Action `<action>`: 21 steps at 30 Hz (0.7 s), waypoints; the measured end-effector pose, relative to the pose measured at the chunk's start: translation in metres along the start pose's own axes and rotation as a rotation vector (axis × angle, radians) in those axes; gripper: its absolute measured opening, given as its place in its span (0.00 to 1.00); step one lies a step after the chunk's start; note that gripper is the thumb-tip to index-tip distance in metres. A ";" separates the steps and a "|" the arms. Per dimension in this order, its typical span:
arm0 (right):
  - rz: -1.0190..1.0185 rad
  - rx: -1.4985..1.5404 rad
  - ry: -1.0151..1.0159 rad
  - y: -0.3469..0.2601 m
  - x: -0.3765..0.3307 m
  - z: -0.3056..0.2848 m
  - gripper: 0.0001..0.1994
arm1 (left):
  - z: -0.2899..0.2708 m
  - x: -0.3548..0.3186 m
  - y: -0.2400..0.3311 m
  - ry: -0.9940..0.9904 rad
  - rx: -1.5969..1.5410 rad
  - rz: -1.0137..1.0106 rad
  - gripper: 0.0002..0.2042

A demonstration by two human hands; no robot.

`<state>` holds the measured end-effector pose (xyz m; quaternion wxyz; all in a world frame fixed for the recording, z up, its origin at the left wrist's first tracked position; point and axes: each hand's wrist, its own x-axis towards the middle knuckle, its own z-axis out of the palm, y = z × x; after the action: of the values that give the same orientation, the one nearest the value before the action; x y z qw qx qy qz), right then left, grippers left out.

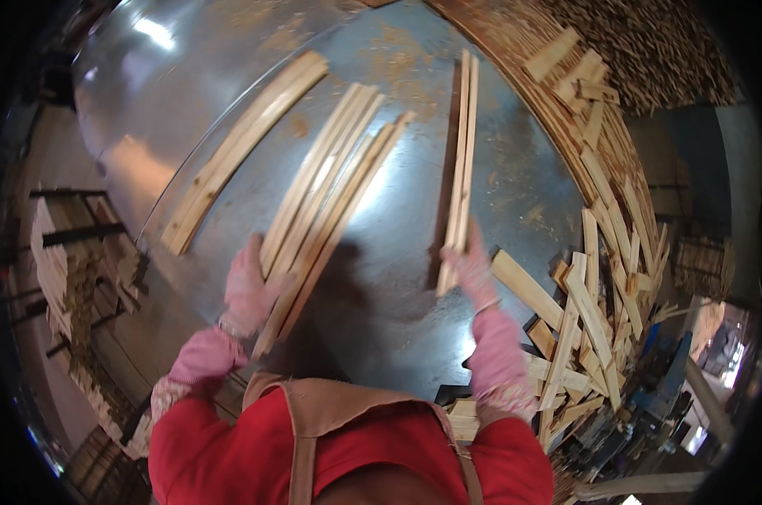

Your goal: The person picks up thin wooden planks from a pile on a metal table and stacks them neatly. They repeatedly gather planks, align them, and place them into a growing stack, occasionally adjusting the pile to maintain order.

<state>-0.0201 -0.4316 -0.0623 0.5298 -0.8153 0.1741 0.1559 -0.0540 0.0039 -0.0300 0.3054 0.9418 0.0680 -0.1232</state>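
Several long, pale wooden strips (318, 178) lie side by side at a slant in front of me. My left hand (250, 290), in a pinkish glove, grips their near left end, with the thumb side over the strips. Further right, my right hand (472, 265), also gloved, is closed round the near end of a narrow pair of wooden strips (463, 156) that stands on edge, pointing away from me. A gap of bare metal separates the two groups. The fingertips of both hands are partly hidden behind the wood.
A wider board (242, 156) lies on the metal table (398, 295) to the left. Offcuts (595, 316) are heaped along the right side, and sawdust (393, 63) is scattered at the far end. Stacked strips (69, 269) stand beyond the left edge; machinery (633, 429) is at the lower right.
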 end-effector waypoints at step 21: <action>-0.168 0.443 -0.163 -0.108 -0.130 0.231 0.48 | -0.088 0.008 -0.012 -0.412 -0.424 -0.001 0.29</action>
<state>-0.1032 -0.1631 -0.0083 0.7189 -0.6757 0.0923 0.1346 -0.0321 0.0660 0.0299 0.5027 0.8121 0.0293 -0.2949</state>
